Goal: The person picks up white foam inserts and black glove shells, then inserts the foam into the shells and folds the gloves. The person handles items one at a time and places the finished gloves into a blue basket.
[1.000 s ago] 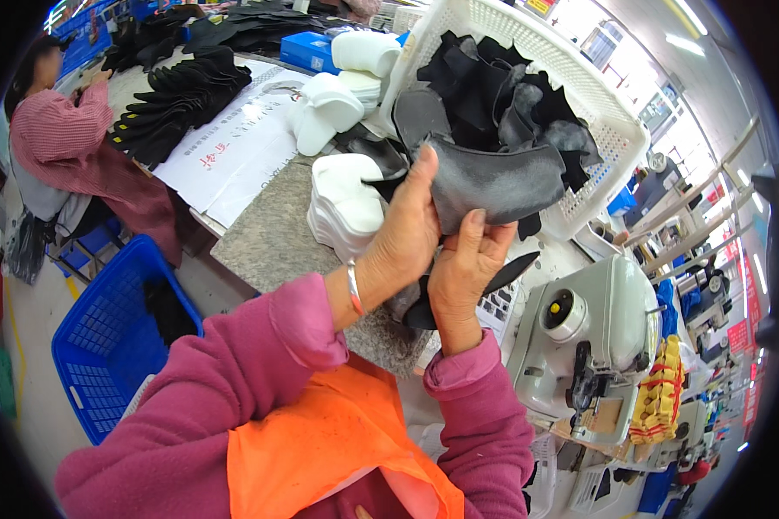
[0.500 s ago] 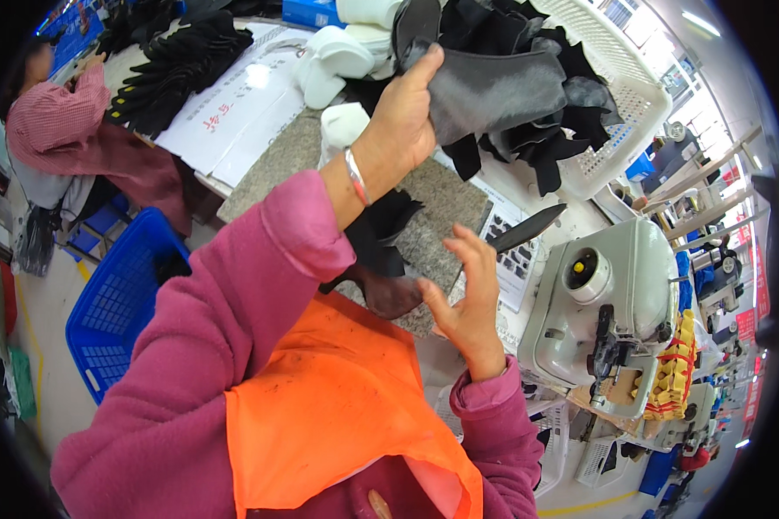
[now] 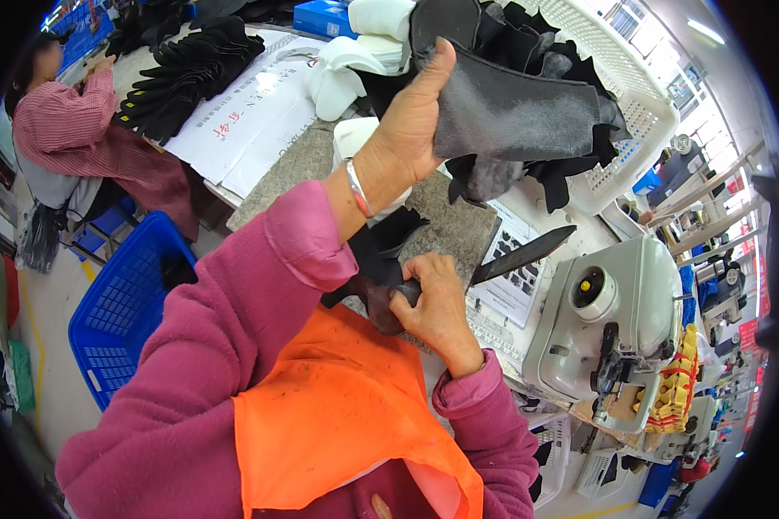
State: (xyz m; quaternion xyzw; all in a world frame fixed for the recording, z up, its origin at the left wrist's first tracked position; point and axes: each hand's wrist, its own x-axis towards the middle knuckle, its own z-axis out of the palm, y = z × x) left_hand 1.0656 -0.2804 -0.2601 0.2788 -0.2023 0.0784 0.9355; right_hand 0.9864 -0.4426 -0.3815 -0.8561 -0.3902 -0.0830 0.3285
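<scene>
My left hand (image 3: 407, 130) is raised, its thumb pressed onto a dark grey piece of material (image 3: 519, 108) with a whitish, powdery face, like a cut shoe part. That piece hangs above the heap of black pieces. Lower down, my right hand (image 3: 437, 303) pinches the edge of a dark leather-like piece (image 3: 381, 303) at the near side of the grey stone slab (image 3: 459, 229). Other black pieces (image 3: 396, 232) lie against it on the slab. Beside my right hand, a dark flat blade-shaped tool (image 3: 528, 255) points to the right.
White moulded forms (image 3: 346, 73) stand beyond the slab. A white basket (image 3: 645, 112) holds black pieces at the far right. A grey machine (image 3: 610, 320) stands on the right, a blue basket (image 3: 130, 303) on the left. Another person (image 3: 69, 121) sits at the far left.
My right hand has moved left and down, closing from spread fingers onto the dark piece. My left hand still holds its grey piece, shifted slightly right and turned.
</scene>
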